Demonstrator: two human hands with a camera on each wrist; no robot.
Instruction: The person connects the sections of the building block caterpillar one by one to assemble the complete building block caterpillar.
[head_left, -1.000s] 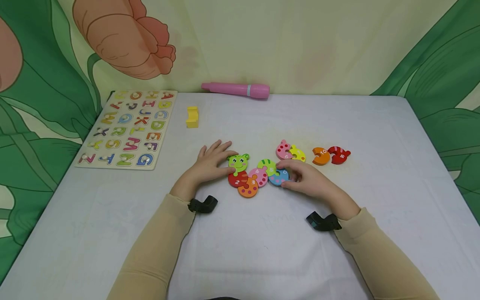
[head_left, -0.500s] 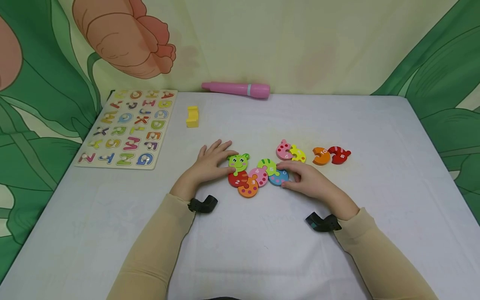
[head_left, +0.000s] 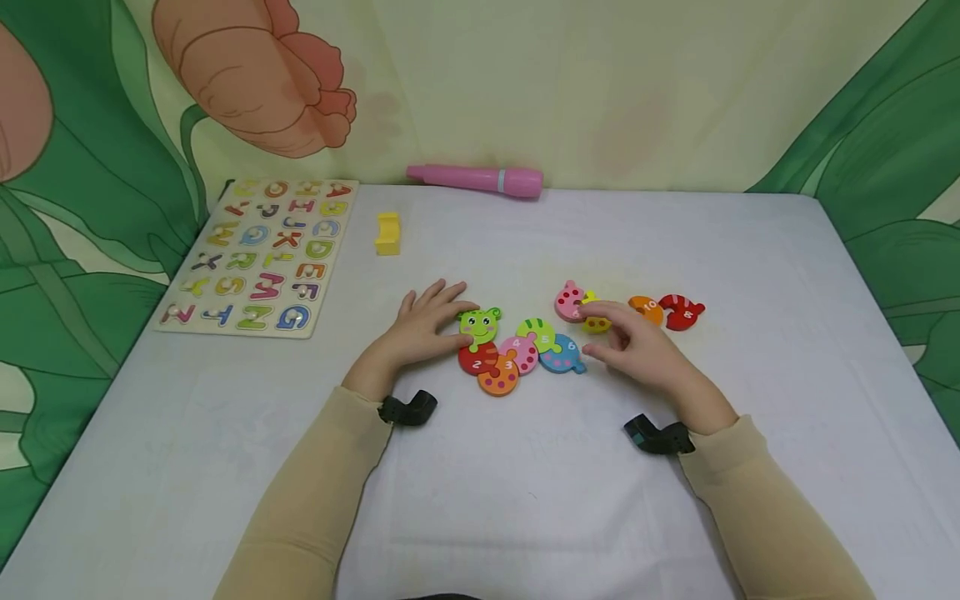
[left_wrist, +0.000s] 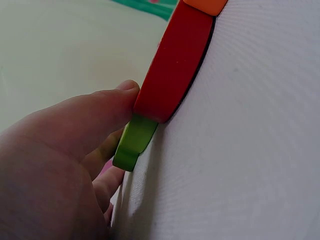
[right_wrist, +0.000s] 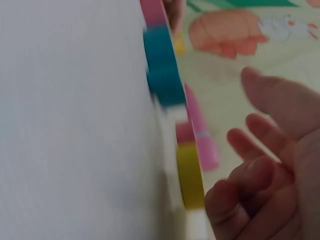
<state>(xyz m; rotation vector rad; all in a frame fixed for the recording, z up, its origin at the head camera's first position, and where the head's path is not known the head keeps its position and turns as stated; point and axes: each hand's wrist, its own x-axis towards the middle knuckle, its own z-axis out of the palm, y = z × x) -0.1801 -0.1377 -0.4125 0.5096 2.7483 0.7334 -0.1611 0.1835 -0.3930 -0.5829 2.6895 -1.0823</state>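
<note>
In the head view, a green caterpillar-head puzzle piece (head_left: pixel 480 325) joins a winding row: red 2 (head_left: pixel 474 361), orange 3 (head_left: pixel 498 380), pink 4 (head_left: pixel 519 350), green 5 (head_left: pixel 537 331) and blue 6 (head_left: pixel 561 355) pieces. My left hand (head_left: pixel 420 329) holds the head piece between thumb and index finger, its other fingers spread. The left wrist view has its thumb against the red and green edges. My right hand (head_left: pixel 637 346) hovers right of the blue piece, holding nothing, thumb and fingers apart. Its index finger partly covers a yellow piece (head_left: pixel 596 323) joined to a pink piece (head_left: pixel 568 300).
Right of the right hand lie an orange 10 piece (head_left: pixel 647 310) and a red piece (head_left: pixel 681 312). A letter puzzle board (head_left: pixel 258 258) lies at the far left, with a yellow block (head_left: pixel 387 234) beside it. A pink pen-shaped toy (head_left: pixel 480 180) rests along the back edge.
My right hand has let go of the blue 6 piece and moved right and slightly up, toward the yellow piece. The left hand keeps its place on the head piece.
</note>
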